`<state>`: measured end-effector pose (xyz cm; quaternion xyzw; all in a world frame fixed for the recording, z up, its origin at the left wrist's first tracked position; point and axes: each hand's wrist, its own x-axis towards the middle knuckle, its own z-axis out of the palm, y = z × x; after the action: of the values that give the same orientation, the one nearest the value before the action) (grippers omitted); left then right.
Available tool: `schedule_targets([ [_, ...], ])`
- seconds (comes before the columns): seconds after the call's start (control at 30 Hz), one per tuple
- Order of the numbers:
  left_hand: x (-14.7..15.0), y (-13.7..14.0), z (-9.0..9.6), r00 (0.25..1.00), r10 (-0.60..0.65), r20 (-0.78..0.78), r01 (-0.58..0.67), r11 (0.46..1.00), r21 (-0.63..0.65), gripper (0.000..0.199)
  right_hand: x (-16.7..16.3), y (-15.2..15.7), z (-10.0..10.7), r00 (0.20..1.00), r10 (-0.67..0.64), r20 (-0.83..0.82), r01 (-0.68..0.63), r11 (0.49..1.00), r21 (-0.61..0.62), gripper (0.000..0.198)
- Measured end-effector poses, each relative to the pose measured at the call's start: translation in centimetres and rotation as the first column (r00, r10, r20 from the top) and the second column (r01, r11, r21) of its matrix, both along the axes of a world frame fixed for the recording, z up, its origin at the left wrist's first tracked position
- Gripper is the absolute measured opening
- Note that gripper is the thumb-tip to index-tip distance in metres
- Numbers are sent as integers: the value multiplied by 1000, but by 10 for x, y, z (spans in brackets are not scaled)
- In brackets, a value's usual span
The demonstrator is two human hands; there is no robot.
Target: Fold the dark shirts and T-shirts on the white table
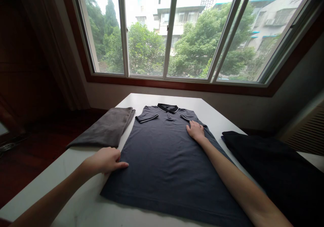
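A dark grey polo shirt point(164, 159) lies spread front side up, its black collar with white piping at the far end. Both short sleeves are turned inward over the chest. At the shirt's left edge, my left hand point(105, 161) has its thumb on top of the fabric and its other fingers curled at the edge, partly hidden. My right hand point(196, 131) rests palm down on the upper right of the shirt by the sleeve, fingers lying over the cloth. My right forearm crosses the shirt's right side.
A white table point(73, 186) carries the clothes. Folded brown-grey cloth point(103, 127) lies to the left, and a black garment point(273, 166) lies to the right. Beyond the table is a wide sliding window point(167, 34) with a wooden frame. A slatted panel point(307, 129) stands at right.
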<state>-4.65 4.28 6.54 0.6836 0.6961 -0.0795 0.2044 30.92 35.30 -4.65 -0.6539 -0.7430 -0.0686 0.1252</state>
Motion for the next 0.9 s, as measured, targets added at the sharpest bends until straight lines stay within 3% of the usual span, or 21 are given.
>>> schedule_targets([
  [0.43, -3, 0, 0, 1000, 10, 28, -10, 1000, -4, 53, 1, 3, -1, 999, 46, -19, -47, 999, -2, 43],
  [0.7, -20, 1, 6, 989, 45, 143, -16, 980, -198, 52, -2, -4, 3, 987, 149, -63, -142, 985, 99, 28],
  [0.8, -27, 5, 4, 973, 32, 230, 32, 963, -268, 43, -26, -6, 11, 968, 233, -89, -219, 965, 141, 28],
  [0.9, -34, 7, 1, 949, 70, 307, 36, 944, -327, 32, -79, -11, 30, 929, 354, -104, -339, 931, 135, 28],
])
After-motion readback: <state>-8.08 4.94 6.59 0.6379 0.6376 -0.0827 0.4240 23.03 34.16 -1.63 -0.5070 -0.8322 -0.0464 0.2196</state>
